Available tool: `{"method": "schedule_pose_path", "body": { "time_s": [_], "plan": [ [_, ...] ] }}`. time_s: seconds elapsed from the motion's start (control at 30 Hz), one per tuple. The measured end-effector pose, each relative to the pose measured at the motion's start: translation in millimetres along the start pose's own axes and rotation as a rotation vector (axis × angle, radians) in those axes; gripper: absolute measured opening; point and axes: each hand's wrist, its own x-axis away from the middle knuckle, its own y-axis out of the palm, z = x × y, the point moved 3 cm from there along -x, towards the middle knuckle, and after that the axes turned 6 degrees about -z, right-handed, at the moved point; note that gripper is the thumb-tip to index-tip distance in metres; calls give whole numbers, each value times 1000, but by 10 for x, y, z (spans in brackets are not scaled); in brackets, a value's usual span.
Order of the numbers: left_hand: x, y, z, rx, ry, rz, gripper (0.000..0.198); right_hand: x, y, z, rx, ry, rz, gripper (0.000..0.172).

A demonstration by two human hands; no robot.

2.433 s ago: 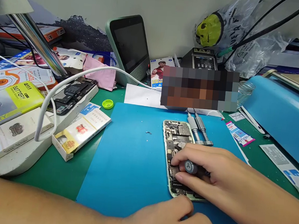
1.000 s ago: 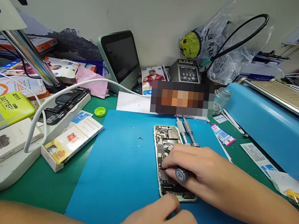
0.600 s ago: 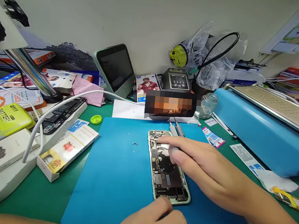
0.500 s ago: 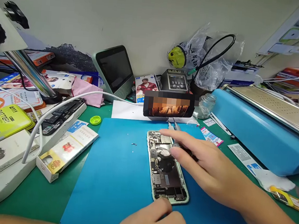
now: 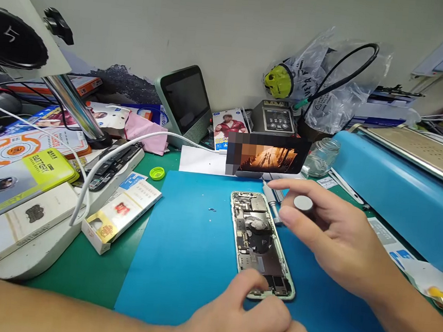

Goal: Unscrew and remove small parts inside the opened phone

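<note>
An opened phone (image 5: pixel 261 262) with a pale green frame lies on the blue mat (image 5: pixel 176 244), its inner boards bare. My left hand (image 5: pixel 254 319) is curled over its bottom end, a ring on one finger. The fingertips bend together there; anything between them is hidden. To the right of the phone, my right hand (image 5: pixel 339 243) is raised, thumb and index finger apart. Its other fingers curl round a tool with a round grey cap (image 5: pixel 302 203), mostly hidden by the hand. Silvery tools (image 5: pixel 272 199) lie beside the phone's upper right edge.
Tiny dark parts (image 5: pixel 212 209) lie on the mat's left side. A lit phone (image 5: pixel 269 157) leans at the back. To the left are a small box (image 5: pixel 122 214), a green cap (image 5: pixel 157 173) and a white cable (image 5: pixel 110 151). A blue machine (image 5: pixel 394 181) and glass jar (image 5: pixel 323 157) stand right.
My right hand has moved up off the phone to its right, bringing the grey-capped tool into view. My left hand stays at the phone's bottom end. The view has turned slightly left.
</note>
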Motion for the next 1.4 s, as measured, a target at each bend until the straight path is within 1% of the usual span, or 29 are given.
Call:
{"method": "schedule_pose_path", "body": {
  "time_s": [0.1,0.17,0.3,0.47,0.63,0.87,1.03,1.2,1.33,1.4],
  "plan": [
    [-23,-27,-31,-46,-60,23,14,-4,-6,32,-82,4,8,27],
    [-52,-53,-43,-59,-88,-6,8,-17,-10,41,-129,10,11,24],
    [-70,-96,-21,-16,-74,-83,11,-66,1,45,-206,43,8,17],
    [-42,-99,11,44,37,-147,14,-99,60,49,-292,76,-16,17],
    [-26,-98,-19,27,-28,-180,15,-105,58,77,-337,71,24,15],
    [7,-54,-26,27,-51,-203,17,-121,101,97,-226,62,-53,14],
    [11,-43,-35,-15,-47,-199,17,-96,132,99,-135,49,-101,20],
    [14,-43,-7,-53,-83,-200,15,-71,131,72,-32,3,-103,21],
    [-11,-54,-10,-78,-130,-186,14,-59,148,53,47,-36,-86,18],
    [-20,-57,-14,-85,-138,-179,16,-54,157,37,87,-78,-72,15]
  ]
}}
